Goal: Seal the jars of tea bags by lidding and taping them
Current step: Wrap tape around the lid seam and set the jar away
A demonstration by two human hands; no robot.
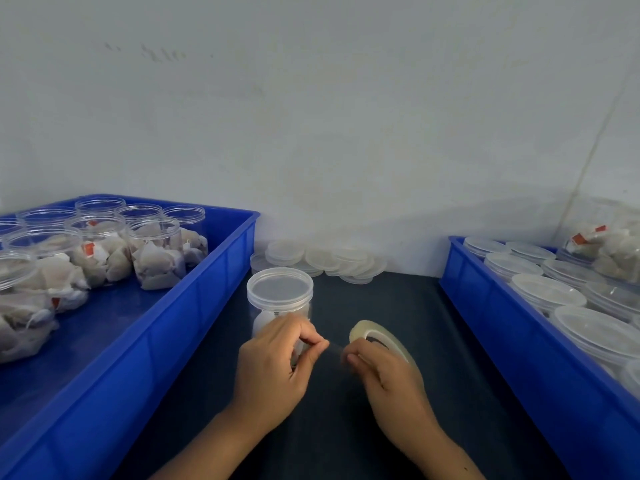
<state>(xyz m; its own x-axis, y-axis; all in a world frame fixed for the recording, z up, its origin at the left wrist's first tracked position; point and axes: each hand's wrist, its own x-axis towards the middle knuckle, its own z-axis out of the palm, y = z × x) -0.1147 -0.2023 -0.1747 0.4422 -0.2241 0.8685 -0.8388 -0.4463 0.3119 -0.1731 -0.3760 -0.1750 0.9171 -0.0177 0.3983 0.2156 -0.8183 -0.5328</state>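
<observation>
A clear jar of tea bags (279, 304) stands lidded on the dark table between two blue trays. Just in front of it, my left hand (277, 365) pinches the free end of a clear tape strip (335, 348) between thumb and fingers. My right hand (382, 375) grips the roll of clear tape (377, 336), tilted on edge. The short strip runs taut between the two hands. My left hand hides the jar's lower front.
The left blue tray (194, 317) holds several open jars of tea bags (154, 252). The right blue tray (485, 317) holds several lidded jars (547, 292). A pile of loose clear lids (322, 259) lies against the wall behind the jar.
</observation>
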